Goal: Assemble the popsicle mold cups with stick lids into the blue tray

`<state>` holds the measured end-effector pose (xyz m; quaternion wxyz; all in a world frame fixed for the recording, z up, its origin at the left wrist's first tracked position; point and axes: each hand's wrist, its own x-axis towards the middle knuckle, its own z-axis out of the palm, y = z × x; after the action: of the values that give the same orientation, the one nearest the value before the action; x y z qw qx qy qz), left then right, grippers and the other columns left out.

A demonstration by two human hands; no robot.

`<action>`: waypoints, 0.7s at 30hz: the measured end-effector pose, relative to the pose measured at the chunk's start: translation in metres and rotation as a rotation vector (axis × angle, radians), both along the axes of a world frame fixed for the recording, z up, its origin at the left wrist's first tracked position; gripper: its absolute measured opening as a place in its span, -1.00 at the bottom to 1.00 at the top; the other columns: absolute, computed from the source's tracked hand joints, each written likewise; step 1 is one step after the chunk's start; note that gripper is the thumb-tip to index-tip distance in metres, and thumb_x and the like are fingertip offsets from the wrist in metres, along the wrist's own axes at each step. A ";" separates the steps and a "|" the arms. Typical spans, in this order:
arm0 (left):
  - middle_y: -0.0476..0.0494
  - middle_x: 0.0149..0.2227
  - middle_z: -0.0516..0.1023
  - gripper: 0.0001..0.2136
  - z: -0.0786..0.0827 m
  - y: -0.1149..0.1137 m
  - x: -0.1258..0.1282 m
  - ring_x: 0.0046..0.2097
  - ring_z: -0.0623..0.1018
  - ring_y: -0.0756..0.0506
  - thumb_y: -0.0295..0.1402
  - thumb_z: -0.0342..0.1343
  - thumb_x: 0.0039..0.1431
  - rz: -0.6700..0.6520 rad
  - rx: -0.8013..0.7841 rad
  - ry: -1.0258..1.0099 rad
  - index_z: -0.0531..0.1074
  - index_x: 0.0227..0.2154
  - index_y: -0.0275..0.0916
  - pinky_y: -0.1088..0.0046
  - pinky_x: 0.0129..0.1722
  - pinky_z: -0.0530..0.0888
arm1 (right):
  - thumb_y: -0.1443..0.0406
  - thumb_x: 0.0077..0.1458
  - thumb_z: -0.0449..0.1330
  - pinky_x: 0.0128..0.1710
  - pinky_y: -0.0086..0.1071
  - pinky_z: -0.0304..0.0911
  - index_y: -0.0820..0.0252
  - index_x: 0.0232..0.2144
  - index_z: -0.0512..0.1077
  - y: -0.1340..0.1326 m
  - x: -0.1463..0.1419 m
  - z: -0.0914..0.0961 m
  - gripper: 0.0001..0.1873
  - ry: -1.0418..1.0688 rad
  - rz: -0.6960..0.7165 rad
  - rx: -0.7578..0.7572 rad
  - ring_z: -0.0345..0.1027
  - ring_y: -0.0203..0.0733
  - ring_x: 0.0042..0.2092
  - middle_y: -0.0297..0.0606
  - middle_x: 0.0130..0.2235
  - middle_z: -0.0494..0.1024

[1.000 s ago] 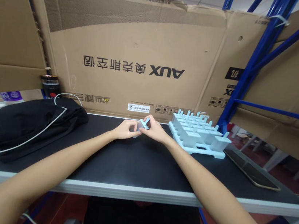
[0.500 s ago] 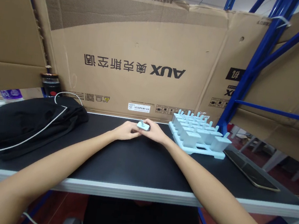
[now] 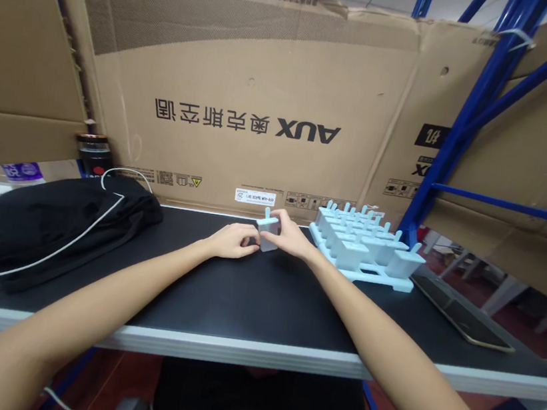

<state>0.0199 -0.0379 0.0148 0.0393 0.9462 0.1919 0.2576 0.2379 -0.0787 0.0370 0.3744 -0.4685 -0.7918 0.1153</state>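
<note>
A single light-blue popsicle mold (image 3: 267, 240) with its stick handle pointing up is held over the black tabletop, near its back edge. The fingers of my right hand (image 3: 292, 237) wrap around its right side, thumb across the front. At the mold's left side is my left hand (image 3: 232, 240), its fingers curled and the tips against the lower left edge. Whether the mold's bottom rests on the table I cannot tell. To the right stands a light-blue rack (image 3: 331, 264) filled with several more such molds, with one opening visible at its front.
A dark phone (image 3: 465, 314) lies right of the rack. Black cloth (image 3: 64, 224) with a white cable (image 3: 75, 239) across it takes up the left side, a dark jar (image 3: 94, 156) behind. A cardboard panel (image 3: 240, 153) closes off the back; a blue metal post (image 3: 456, 141) rises at right.
The mold has tipped from having its top towards me to standing nearly upright, so its front face shows. My right hand has shifted slightly right and up; my left hand has barely moved.
</note>
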 end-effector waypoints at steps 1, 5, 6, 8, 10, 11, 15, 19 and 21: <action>0.02 -0.44 0.43 -0.84 0.000 0.000 0.000 -0.42 0.44 0.00 -0.26 0.09 0.19 -0.002 -0.003 0.013 0.47 -0.23 -0.16 0.51 -0.39 0.32 | 0.13 0.04 0.24 -0.17 -0.25 0.27 0.17 -0.03 0.20 0.000 0.000 0.002 -0.50 0.004 -0.011 0.038 0.37 -0.15 -0.18 -0.14 -0.08 0.46; 0.00 -0.39 0.46 -0.79 -0.001 0.000 0.000 -0.38 0.46 -0.01 -0.28 0.06 0.19 -0.015 0.002 0.053 0.46 -0.14 -0.13 0.50 -0.37 0.33 | 0.16 0.08 0.18 -0.18 -0.25 0.24 0.15 -0.08 0.22 -0.001 0.001 0.003 -0.61 -0.065 -0.036 0.118 0.35 -0.15 -0.21 -0.17 -0.14 0.46; 0.00 -0.37 0.47 -0.79 -0.001 0.000 0.000 -0.38 0.46 -0.01 -0.27 0.06 0.19 -0.013 0.004 0.060 0.45 -0.13 -0.13 0.50 -0.36 0.34 | 0.17 0.07 0.18 -0.18 -0.25 0.23 0.15 -0.09 0.23 -0.001 0.000 0.002 -0.63 -0.090 -0.032 0.128 0.34 -0.14 -0.20 -0.18 -0.16 0.46; 0.01 -0.37 0.47 -0.77 0.000 0.000 0.000 -0.38 0.47 -0.02 -0.26 0.05 0.19 0.001 0.006 0.072 0.43 -0.10 -0.12 0.50 -0.36 0.34 | 0.20 0.05 0.18 -0.18 -0.26 0.21 0.15 -0.13 0.22 -0.002 -0.002 0.001 -0.65 -0.118 -0.013 0.137 0.33 -0.12 -0.19 -0.19 -0.19 0.44; 0.01 -0.35 0.48 -0.74 0.000 -0.001 0.000 -0.37 0.48 -0.03 -0.25 0.05 0.20 0.019 0.009 0.079 0.40 -0.06 -0.11 0.49 -0.35 0.36 | 0.23 0.03 0.17 -0.21 -0.27 0.20 0.14 -0.16 0.19 -0.003 -0.005 0.001 -0.67 -0.101 0.012 0.133 0.31 -0.13 -0.22 -0.23 -0.23 0.43; 0.00 -0.32 0.49 -0.74 0.001 -0.002 -0.001 -0.36 0.49 -0.03 -0.25 0.04 0.21 0.028 0.013 0.080 0.39 -0.05 -0.11 0.48 -0.34 0.37 | 0.24 0.02 0.16 -0.23 -0.29 0.19 0.13 -0.17 0.17 -0.004 -0.006 0.002 -0.68 -0.080 0.026 0.129 0.30 -0.15 -0.24 -0.25 -0.26 0.42; -0.09 -0.07 0.48 -0.71 0.002 -0.005 -0.002 -0.25 0.53 -0.05 -0.26 0.01 0.24 0.040 0.016 0.054 0.34 0.01 -0.10 0.45 -0.28 0.44 | 0.24 0.00 0.16 -0.30 -0.34 0.14 0.09 -0.28 0.11 -0.008 -0.010 0.006 -0.72 -0.008 0.048 0.126 0.25 -0.21 -0.33 -0.34 -0.34 0.40; -0.16 0.07 0.42 -0.64 0.001 -0.004 -0.001 -0.13 0.54 -0.09 -0.26 0.02 0.24 0.012 -0.015 0.026 0.28 0.09 -0.11 0.43 -0.22 0.50 | 0.21 0.01 0.16 -0.32 -0.35 0.12 0.08 -0.33 0.12 -0.010 -0.011 0.009 -0.74 0.030 0.008 0.129 0.22 -0.23 -0.38 -0.38 -0.38 0.40; -0.16 0.05 0.44 -0.64 0.001 -0.004 -0.001 -0.14 0.54 -0.09 -0.25 0.03 0.24 0.012 -0.025 0.023 0.27 0.09 -0.11 0.41 -0.20 0.51 | 0.21 0.02 0.16 -0.32 -0.35 0.13 0.08 -0.33 0.14 -0.012 -0.010 0.014 -0.75 0.016 -0.003 0.160 0.23 -0.23 -0.37 -0.36 -0.38 0.41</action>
<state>0.0186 -0.0415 0.0158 0.0471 0.9473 0.2013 0.2448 0.2280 -0.0903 0.0512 0.4172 -0.4373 -0.7948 0.0547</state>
